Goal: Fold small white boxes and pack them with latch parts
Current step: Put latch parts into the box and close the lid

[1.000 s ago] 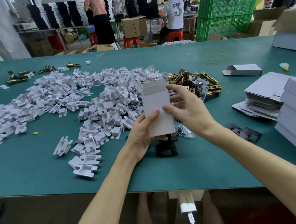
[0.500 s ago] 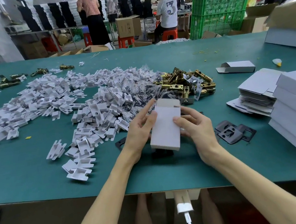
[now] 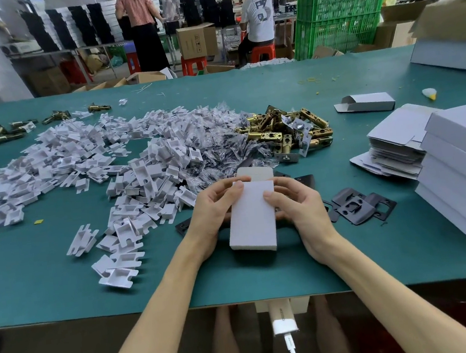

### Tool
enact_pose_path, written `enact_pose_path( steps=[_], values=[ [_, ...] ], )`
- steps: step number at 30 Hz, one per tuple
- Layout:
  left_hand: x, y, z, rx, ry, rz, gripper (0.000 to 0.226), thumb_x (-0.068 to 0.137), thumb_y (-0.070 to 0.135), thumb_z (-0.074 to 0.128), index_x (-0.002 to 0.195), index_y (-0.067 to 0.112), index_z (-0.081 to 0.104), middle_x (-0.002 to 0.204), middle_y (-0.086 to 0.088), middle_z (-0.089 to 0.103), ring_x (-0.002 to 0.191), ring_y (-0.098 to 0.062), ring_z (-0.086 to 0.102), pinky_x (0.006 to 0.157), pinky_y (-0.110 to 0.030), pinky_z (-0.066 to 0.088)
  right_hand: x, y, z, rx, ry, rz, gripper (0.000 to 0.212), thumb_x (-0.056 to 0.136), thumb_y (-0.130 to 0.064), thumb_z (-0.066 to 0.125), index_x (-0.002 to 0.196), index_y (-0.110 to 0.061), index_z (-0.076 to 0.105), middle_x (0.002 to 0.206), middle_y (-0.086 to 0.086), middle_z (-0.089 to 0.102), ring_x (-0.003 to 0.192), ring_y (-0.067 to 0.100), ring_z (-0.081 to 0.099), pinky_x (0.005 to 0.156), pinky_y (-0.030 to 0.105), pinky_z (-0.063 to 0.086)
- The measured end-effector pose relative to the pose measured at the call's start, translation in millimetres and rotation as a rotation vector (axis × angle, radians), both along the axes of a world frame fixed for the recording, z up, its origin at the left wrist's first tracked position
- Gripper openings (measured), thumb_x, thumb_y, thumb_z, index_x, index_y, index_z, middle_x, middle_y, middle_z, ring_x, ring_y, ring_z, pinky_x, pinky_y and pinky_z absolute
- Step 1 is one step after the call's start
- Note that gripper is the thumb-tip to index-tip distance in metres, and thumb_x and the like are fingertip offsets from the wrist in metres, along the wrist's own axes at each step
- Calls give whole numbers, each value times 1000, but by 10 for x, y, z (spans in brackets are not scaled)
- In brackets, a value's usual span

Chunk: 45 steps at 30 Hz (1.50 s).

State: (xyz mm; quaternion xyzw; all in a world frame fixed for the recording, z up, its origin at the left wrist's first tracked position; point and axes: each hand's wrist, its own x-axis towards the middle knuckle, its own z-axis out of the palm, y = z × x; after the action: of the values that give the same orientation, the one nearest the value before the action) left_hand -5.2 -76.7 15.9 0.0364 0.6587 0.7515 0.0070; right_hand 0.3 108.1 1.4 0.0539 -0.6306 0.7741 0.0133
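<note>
I hold a small white box (image 3: 253,217) in both hands just above the green table (image 3: 65,288), near its front edge. My left hand (image 3: 215,209) grips its left side with the thumb on top. My right hand (image 3: 298,209) grips the right side. The far end flap of the box stands open. Brass latch parts (image 3: 287,133) lie in a heap behind the box. Black strike plates (image 3: 355,206) lie just right of my right hand. A big spread of white card inserts (image 3: 81,169) covers the table's left half.
Flat box blanks (image 3: 395,142) and a stack of closed white boxes (image 3: 461,169) stand at the right. One folded box (image 3: 367,102) lies farther back. Clear bags of small parts (image 3: 217,146) sit mid-table. People work at benches beyond the table, beside green crates (image 3: 340,7).
The box has come down from upright in front of me to low over the table edge. Both hands moved down and toward me with it.
</note>
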Motion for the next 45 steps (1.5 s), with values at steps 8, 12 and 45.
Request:
enact_pose_path(
  steps=[8, 12, 45],
  values=[
    [12, -12, 2, 51, -34, -62, 28, 89, 33, 72, 109, 15, 80, 110, -17, 76, 96, -27, 67, 88, -43, 54, 31, 0, 24, -19, 11, 44, 17, 95, -17, 71, 112, -19, 74, 108, 2, 76, 99, 26, 72, 73, 36, 57],
    [29, -5, 20, 31, -32, -77, 33, 91, 35, 70, 114, 13, 79, 116, -21, 74, 99, -28, 67, 93, -47, 52, 34, 7, 26, -25, -1, 36, 19, 94, -17, 71, 113, -19, 73, 107, 2, 75, 96, 24, 71, 73, 37, 56],
    [13, -39, -22, -19, 57, -112, 39, 96, 34, 71, 134, 32, 69, 132, -11, 70, 103, -25, 66, 96, -55, 55, 113, -12, 90, -6, 44, 57, 35, 87, -37, 74, 121, -30, 69, 105, 4, 76, 96, 18, 72, 81, 39, 59]
  ],
)
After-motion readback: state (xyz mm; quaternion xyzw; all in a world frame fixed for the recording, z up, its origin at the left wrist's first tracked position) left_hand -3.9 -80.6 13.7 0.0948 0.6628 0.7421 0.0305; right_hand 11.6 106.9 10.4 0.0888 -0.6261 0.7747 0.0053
